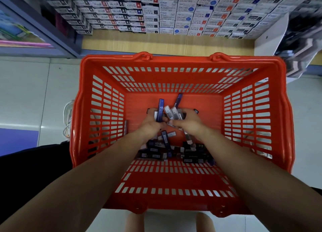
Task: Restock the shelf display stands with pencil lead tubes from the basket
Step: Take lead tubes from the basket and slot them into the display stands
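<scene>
A red plastic basket [183, 64] stands on the floor below me. Both my arms reach down into it. My left hand [151, 125] grips a blue pencil lead tube [160, 109] marked HB 0.7, held upright. My right hand [189, 122] holds a bunch of several grey and blue tubes [174, 112] that stick up past its fingers. More dark lead tubes [174, 149] lie loose in a heap on the basket's bottom, under my wrists.
Stacked white boxes of pen refills [165, 13] fill the low shelf ahead, above a wooden ledge [156, 43]. A blue shelf frame [43, 31] stands at the left, a white display unit [271, 40] at the right. Pale floor tiles surround the basket.
</scene>
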`<action>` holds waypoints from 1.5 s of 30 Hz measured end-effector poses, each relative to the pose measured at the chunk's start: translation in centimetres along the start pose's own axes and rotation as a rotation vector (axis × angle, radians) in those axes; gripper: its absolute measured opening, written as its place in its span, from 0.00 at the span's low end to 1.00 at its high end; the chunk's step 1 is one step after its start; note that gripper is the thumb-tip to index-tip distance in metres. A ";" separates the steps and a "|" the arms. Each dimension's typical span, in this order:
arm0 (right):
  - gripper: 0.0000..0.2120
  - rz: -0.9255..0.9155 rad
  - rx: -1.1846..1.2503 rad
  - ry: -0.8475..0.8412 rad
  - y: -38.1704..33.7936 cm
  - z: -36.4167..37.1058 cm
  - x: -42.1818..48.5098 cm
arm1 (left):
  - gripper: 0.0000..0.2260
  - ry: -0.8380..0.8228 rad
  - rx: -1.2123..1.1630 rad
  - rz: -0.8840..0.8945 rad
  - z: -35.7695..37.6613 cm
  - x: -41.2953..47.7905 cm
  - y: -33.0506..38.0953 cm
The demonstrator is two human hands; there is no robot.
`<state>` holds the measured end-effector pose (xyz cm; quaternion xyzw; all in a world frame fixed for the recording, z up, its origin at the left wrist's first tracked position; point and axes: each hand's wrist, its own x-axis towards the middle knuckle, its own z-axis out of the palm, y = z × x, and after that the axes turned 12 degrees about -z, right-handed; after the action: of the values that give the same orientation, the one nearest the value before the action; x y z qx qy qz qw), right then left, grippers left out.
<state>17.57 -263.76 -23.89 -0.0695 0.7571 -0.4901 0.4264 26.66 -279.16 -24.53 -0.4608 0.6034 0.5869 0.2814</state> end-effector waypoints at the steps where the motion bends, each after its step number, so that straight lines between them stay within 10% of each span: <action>1: 0.14 0.000 0.031 0.019 -0.1 0.4 0.2 | 0.22 -0.001 0.013 0.011 -0.1 0.2 0.2; 45: 0.11 -0.069 0.104 0.140 0.2 -0.6 0.1 | 0.08 -0.038 0.101 0.075 1.8 1.3 0.8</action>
<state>17.12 -263.30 -24.06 -0.0388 0.7557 -0.5468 0.3583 25.04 -277.76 -25.63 -0.4118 0.6435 0.5747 0.2935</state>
